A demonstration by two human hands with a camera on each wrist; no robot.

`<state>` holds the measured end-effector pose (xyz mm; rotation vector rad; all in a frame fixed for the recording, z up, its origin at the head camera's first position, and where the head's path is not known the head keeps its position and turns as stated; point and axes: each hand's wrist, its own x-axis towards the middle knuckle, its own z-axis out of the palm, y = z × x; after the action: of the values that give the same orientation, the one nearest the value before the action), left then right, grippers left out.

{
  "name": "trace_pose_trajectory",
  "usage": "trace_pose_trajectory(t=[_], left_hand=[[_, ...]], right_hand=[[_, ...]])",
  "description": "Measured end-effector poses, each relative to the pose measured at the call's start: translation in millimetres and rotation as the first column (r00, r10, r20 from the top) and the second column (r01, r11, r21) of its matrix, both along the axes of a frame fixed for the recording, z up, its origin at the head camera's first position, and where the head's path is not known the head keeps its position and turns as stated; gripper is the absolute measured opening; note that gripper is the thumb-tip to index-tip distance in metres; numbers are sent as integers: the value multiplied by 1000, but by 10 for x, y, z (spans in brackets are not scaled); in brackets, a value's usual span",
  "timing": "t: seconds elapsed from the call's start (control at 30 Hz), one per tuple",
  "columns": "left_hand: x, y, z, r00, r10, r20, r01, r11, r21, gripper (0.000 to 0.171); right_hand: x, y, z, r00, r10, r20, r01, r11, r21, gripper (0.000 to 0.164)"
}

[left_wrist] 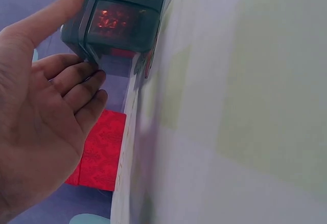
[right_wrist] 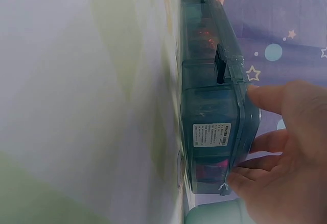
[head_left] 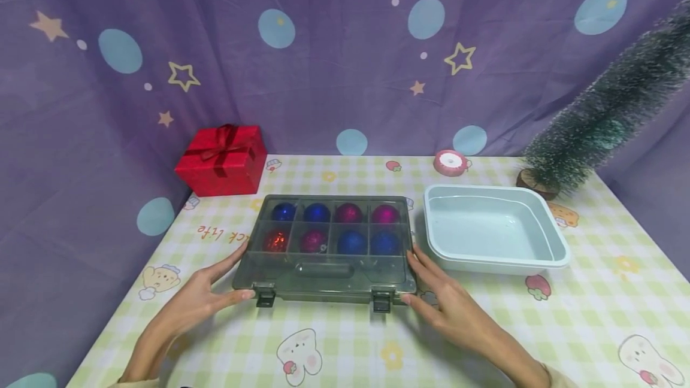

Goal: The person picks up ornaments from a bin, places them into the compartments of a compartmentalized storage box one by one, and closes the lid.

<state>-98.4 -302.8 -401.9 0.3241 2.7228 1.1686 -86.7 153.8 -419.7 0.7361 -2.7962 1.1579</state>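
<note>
A clear grey-green plastic storage box [head_left: 326, 277] lies flat on the table with its lid down. Through the lid show several shiny Christmas balls [head_left: 351, 243] in blue, magenta and red, each in its own compartment. Two dark latches [head_left: 381, 301] stick out from the front edge. My left hand [head_left: 199, 295] holds the left front corner, thumb at the front and fingers along the side. At the right front corner my right hand [head_left: 450, 301] grips in the same way; its fingertips touch the lid's rim in the right wrist view. A white label [right_wrist: 211, 135] is on the box.
A pale blue plastic basin [head_left: 496, 265] stands just right of the box. Behind to the left is a red gift box [head_left: 223, 160] with a bow. A ribbon roll [head_left: 450, 162] lies at the back, and a small artificial tree [head_left: 598, 112] leans at the right.
</note>
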Motion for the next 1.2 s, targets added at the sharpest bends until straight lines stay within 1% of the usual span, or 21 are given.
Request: trace_pose_trajectory(t=[0.1, 0.27, 0.37, 0.47, 0.53, 0.6, 0.67, 0.73, 0.83, 0.93, 1.07, 1.2], left_hand=[[-6, 9, 0, 1000, 6, 11, -6, 1000, 2, 88], [-22, 41, 11, 1000, 6, -9, -7, 999, -42, 98], [-36, 64, 21, 1000, 9, -11, -10, 997, -71, 106], [-46, 79, 32, 1000, 9, -9, -10, 995, -95, 114], [-43, 83, 35, 1000, 9, -17, -11, 993, -119, 118], [-35, 86, 35, 999, -2, -40, -4, 989, -146, 122], [-24, 91, 32, 998, -3, -60, -7, 985, -172, 124], [-15, 99, 29, 997, -10, -77, -5, 981, -191, 127], [-14, 113, 24, 996, -12, -86, -6, 977, -213, 130], [-22, 122, 22, 996, -10, -87, -11, 973, -230, 133], [-28, 136, 22, 996, -10, -94, -14, 967, -254, 136], [-24, 150, 29, 994, -12, -112, -20, 960, -279, 139]], right_hand=[[-1, 1, -4, 1000, -4, -10, 4, 1000, 15, 75], [-7, -2, 2, 1000, -12, -26, 14, 999, 44, 75], [-7, -9, 10, 998, -29, -53, 32, 997, 74, 79], [-1, -21, 24, 995, -39, -97, 50, 992, 118, 83], [0, -34, 25, 990, -30, -135, 49, 989, 140, 86], [1, -45, 25, 987, -16, -159, 42, 986, 159, 89], [-1, -58, 18, 985, -4, -171, 33, 985, 168, 93], [-1, -67, 18, 987, 1, -163, 28, 984, 177, 97], [-2, -75, 8, 985, 3, -172, 30, 982, 185, 101], [-9, -84, -12, 972, 14, -233, 33, 980, 197, 101], [-28, -93, -43, 947, 26, -321, 48, 974, 222, 101], [-39, -99, -46, 933, 36, -358, 58, 967, 247, 102]])
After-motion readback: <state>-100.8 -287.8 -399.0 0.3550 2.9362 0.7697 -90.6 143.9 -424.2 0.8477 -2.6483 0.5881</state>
